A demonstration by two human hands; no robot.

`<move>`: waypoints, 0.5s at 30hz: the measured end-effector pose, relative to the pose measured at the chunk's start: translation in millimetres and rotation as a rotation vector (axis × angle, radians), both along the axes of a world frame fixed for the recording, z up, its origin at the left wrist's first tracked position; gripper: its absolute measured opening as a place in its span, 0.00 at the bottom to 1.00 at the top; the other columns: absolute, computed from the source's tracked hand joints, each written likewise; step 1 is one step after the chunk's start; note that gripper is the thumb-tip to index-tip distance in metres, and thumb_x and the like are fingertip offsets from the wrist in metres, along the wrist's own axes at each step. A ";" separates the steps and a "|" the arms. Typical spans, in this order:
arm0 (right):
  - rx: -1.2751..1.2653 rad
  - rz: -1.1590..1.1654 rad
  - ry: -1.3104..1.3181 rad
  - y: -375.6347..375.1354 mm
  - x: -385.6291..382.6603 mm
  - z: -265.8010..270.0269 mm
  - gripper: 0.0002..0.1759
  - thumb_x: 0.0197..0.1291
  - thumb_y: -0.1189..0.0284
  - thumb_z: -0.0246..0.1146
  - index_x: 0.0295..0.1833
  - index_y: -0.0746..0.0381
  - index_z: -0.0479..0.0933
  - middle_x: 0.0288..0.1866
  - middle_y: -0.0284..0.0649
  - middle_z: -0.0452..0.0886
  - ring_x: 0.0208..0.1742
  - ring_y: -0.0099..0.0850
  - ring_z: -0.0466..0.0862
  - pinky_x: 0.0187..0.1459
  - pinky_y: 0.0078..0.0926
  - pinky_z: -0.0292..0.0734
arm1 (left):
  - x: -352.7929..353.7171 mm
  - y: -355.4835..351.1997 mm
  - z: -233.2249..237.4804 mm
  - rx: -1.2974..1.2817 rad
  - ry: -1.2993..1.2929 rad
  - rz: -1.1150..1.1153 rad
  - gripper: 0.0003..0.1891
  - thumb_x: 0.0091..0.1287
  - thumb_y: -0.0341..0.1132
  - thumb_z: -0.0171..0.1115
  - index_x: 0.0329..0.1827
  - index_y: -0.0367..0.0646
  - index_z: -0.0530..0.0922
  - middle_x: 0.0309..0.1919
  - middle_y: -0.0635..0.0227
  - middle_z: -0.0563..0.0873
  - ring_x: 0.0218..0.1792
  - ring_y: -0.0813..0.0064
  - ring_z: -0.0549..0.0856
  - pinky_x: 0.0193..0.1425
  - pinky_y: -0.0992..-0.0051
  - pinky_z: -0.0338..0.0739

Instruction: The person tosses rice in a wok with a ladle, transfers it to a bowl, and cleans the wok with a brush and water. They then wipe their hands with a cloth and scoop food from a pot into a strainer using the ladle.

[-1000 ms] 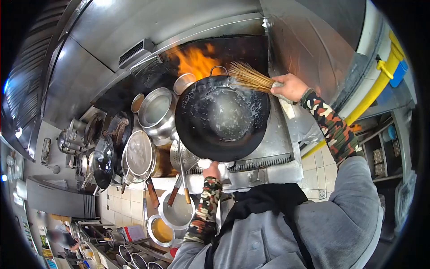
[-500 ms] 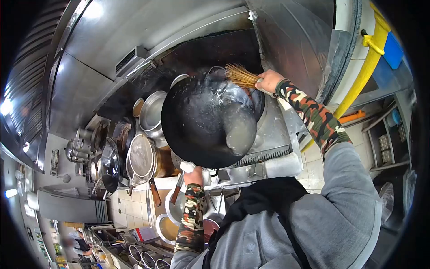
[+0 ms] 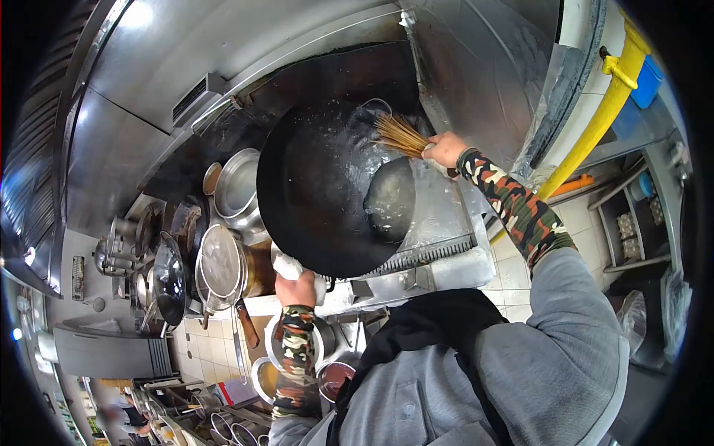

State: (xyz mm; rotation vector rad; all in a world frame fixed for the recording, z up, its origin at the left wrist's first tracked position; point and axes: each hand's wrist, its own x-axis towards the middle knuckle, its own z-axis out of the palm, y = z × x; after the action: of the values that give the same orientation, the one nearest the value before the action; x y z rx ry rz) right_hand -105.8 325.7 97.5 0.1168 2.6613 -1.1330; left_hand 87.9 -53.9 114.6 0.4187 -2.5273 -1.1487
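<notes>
A large black wok (image 3: 312, 201) is tilted on the range, with cloudy water (image 3: 392, 197) pooled toward its right side. My left hand (image 3: 296, 288) is closed on a folded white cloth (image 3: 286, 265) against the wok's near-left rim; whether it also grips a handle is hidden. My right hand (image 3: 446, 151) is closed round the bound end of a bamboo wok brush (image 3: 401, 136). The bristles point left, over the wok's far-right side. Wet streaks shine on the steel stove top (image 3: 442, 208) beside the rim.
Left of the wok stand a metal bowl (image 3: 239, 182) and a round strainer (image 3: 222, 260) over a pot. Another wok (image 3: 169, 279) is farther left. A knife or tool with a wooden handle (image 3: 248, 325) and a bowl of red liquid (image 3: 336, 379) are below. A yellow pipe (image 3: 595, 141) runs at right.
The wok has tilted more, and its pooled water has shrunk toward the right edge. The brush has shifted slightly down, its bristles more spread. My left hand still holds the cloth at the rim.
</notes>
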 end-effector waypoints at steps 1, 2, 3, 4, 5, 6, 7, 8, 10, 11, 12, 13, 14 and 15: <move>-0.052 -0.031 -0.044 0.9 3.0 2.2 0.37 0.49 0.54 0.62 0.60 0.69 0.72 0.59 0.54 0.75 0.58 0.44 0.77 0.62 0.28 0.67 | -4.7 -7.5 -2.6 -0.051 0.006 -0.016 0.17 0.46 0.32 0.59 0.40 0.34 0.78 0.33 0.53 0.84 0.39 0.55 0.85 0.46 0.65 0.76; -0.103 -0.031 -0.129 0.4 12.9 16.5 0.37 0.49 0.54 0.63 0.60 0.69 0.71 0.59 0.54 0.75 0.56 0.45 0.78 0.58 0.30 0.72 | -8.1 -8.5 4.1 -0.034 -0.028 -0.050 0.18 0.46 0.33 0.60 0.41 0.34 0.77 0.35 0.52 0.84 0.39 0.53 0.84 0.47 0.65 0.76; -0.155 -0.033 -0.213 -0.2 18.2 23.8 0.37 0.49 0.55 0.63 0.61 0.69 0.71 0.59 0.53 0.75 0.54 0.45 0.80 0.54 0.33 0.76 | -10.4 -7.6 8.3 -0.032 -0.030 -0.054 0.18 0.46 0.33 0.60 0.41 0.34 0.77 0.35 0.52 0.84 0.39 0.53 0.84 0.47 0.65 0.76; 0.077 0.045 0.237 14.7 -15.4 -62.7 0.37 0.50 0.56 0.63 0.60 0.70 0.70 0.56 0.54 0.76 0.45 0.44 0.83 0.37 0.35 0.83 | -13.1 -7.4 12.3 -0.076 -0.022 -0.059 0.18 0.46 0.33 0.60 0.42 0.34 0.77 0.35 0.51 0.84 0.40 0.52 0.84 0.47 0.64 0.76; -0.115 -0.046 0.169 13.7 -8.4 -71.0 0.37 0.53 0.57 0.63 0.65 0.65 0.66 0.52 0.51 0.78 0.38 0.40 0.83 0.30 0.34 0.81 | -15.1 -7.9 15.7 -0.120 -0.012 -0.063 0.19 0.46 0.33 0.60 0.42 0.35 0.77 0.35 0.51 0.84 0.40 0.50 0.84 0.47 0.63 0.76; -0.306 -0.149 0.112 12.1 -0.7 -78.0 0.38 0.56 0.57 0.63 0.70 0.59 0.61 0.48 0.47 0.80 0.31 0.36 0.83 0.23 0.34 0.79 | -14.9 -6.5 17.4 -0.150 0.007 -0.055 0.19 0.46 0.33 0.61 0.43 0.35 0.77 0.36 0.49 0.84 0.41 0.49 0.83 0.47 0.62 0.76; -0.630 -0.330 -0.132 -11.0 39.0 -41.5 0.38 0.58 0.57 0.61 0.72 0.57 0.58 0.43 0.45 0.81 0.25 0.33 0.82 0.17 0.32 0.76 | -11.7 0.2 24.3 -0.148 0.008 -0.054 0.19 0.46 0.33 0.61 0.43 0.35 0.77 0.36 0.49 0.84 0.41 0.49 0.83 0.47 0.62 0.76; -0.769 -0.399 -0.154 -29.9 57.9 -43.0 0.35 0.61 0.58 0.59 0.71 0.55 0.59 0.39 0.43 0.80 0.22 0.32 0.80 0.16 0.32 0.75 | -6.8 11.4 35.7 -0.181 0.036 -0.054 0.19 0.46 0.33 0.62 0.43 0.35 0.77 0.36 0.49 0.84 0.42 0.48 0.83 0.47 0.62 0.76; -1.059 -0.532 -0.035 -69.9 67.8 -75.3 0.27 0.64 0.59 0.57 0.66 0.54 0.62 0.32 0.38 0.78 0.19 0.30 0.78 0.15 0.32 0.74 | 2.1 28.8 45.4 -0.197 0.062 -0.046 0.21 0.46 0.33 0.63 0.45 0.36 0.76 0.36 0.48 0.83 0.43 0.47 0.82 0.47 0.60 0.76; -1.206 -0.598 0.106 -97.4 64.0 -104.6 0.23 0.64 0.61 0.57 0.63 0.53 0.66 0.29 0.36 0.77 0.18 0.30 0.77 0.15 0.32 0.74 | 7.0 36.4 47.6 -0.223 0.101 -0.075 0.20 0.45 0.33 0.64 0.43 0.35 0.75 0.33 0.48 0.82 0.40 0.46 0.82 0.45 0.59 0.76; -1.216 -0.649 0.052 -119.8 74.8 -75.0 0.21 0.63 0.63 0.59 0.60 0.55 0.67 0.29 0.36 0.77 0.19 0.29 0.77 0.16 0.30 0.75 | 13.1 45.9 49.8 -0.236 0.106 -0.067 0.19 0.45 0.33 0.64 0.41 0.35 0.74 0.32 0.48 0.82 0.39 0.45 0.82 0.44 0.58 0.76; -1.224 -0.701 -0.008 -141.4 86.5 -44.3 0.20 0.62 0.65 0.60 0.58 0.57 0.69 0.29 0.36 0.77 0.20 0.28 0.78 0.18 0.28 0.75 | 19.5 51.7 49.3 -0.250 0.105 -0.058 0.19 0.45 0.33 0.64 0.40 0.35 0.73 0.31 0.48 0.81 0.38 0.44 0.81 0.44 0.58 0.76; -1.095 -0.463 0.099 -162.6 89.2 -62.3 0.22 0.60 0.66 0.63 0.59 0.58 0.69 0.33 0.37 0.78 0.27 0.28 0.80 0.26 0.26 0.78 | 23.9 48.2 37.3 -0.304 0.115 -0.055 0.18 0.44 0.33 0.64 0.38 0.35 0.72 0.30 0.49 0.80 0.36 0.45 0.81 0.43 0.58 0.75; -0.954 -0.221 0.206 -176.8 91.7 -79.9 0.24 0.58 0.68 0.65 0.60 0.59 0.69 0.38 0.39 0.79 0.34 0.28 0.82 0.35 0.24 0.81 | 25.3 47.7 35.7 -0.300 0.103 -0.059 0.18 0.44 0.33 0.64 0.38 0.35 0.72 0.30 0.49 0.80 0.36 0.45 0.81 0.43 0.58 0.75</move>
State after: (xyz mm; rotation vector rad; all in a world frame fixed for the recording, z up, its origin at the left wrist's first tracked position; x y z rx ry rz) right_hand -14.1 148.9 17.5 0.1173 1.9875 -2.4432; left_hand 113.2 -6.2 150.2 0.2039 -2.5788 -0.7698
